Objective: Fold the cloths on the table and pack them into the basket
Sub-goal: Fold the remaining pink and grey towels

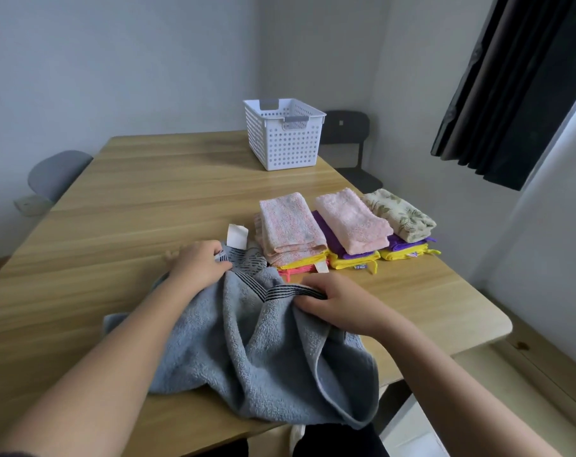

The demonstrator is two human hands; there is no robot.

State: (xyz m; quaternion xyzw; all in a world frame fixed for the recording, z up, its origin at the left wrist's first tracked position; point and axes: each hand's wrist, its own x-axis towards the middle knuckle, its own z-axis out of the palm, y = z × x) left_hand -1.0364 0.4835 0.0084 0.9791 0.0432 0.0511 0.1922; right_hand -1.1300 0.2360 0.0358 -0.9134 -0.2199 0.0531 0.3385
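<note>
A rumpled grey towel [263, 357] was gripped at its striped far edge by the left hand [199, 267] and the right hand [342, 306]. Its length was laid toward the near edge of the wooden table [148, 199], and a white basket [293, 150] was stood far back.

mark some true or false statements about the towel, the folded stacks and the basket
1. Both the left hand and the right hand grip the grey towel. True.
2. The white basket holds folded cloths. False: no cloth shows in it.
3. Three stacks of folded cloths lie on the table. True.
4. The leaf-patterned cloth tops the stack nearest the left hand. False: it tops the rightmost stack; a pink cloth tops the nearest one.
5. The grey towel is neatly folded. False: it lies bunched, part hanging over the table's near edge.
</note>
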